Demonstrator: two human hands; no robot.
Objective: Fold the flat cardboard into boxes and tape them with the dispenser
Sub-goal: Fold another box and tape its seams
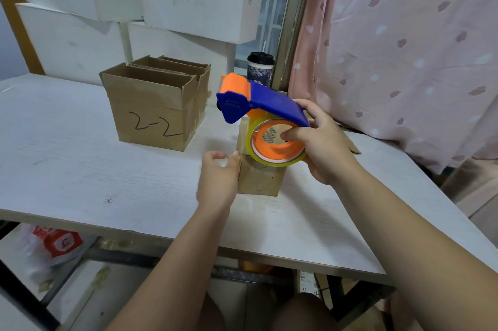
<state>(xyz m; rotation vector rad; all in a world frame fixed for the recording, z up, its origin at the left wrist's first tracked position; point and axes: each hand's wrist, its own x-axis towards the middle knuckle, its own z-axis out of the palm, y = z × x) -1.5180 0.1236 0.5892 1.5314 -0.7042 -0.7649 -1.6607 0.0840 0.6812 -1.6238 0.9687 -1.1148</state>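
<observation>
A small brown cardboard box (260, 178) stands on the white table (80, 163) in front of me. My right hand (323, 142) grips a blue and orange tape dispenser (258, 106) by its clear tape roll, holding it tilted above the box. My left hand (219, 179) rests against the box's left side, its thumb on the top left edge; its fingers are blurred. The dispenser hides most of the box's top.
A larger open cardboard box marked "2-2" (153, 112) stands at the back left, with another open box (188, 69) behind it. A lidded paper cup (260, 69) sits by the window. White boards lean at the back. A pink curtain (404, 47) hangs at the right.
</observation>
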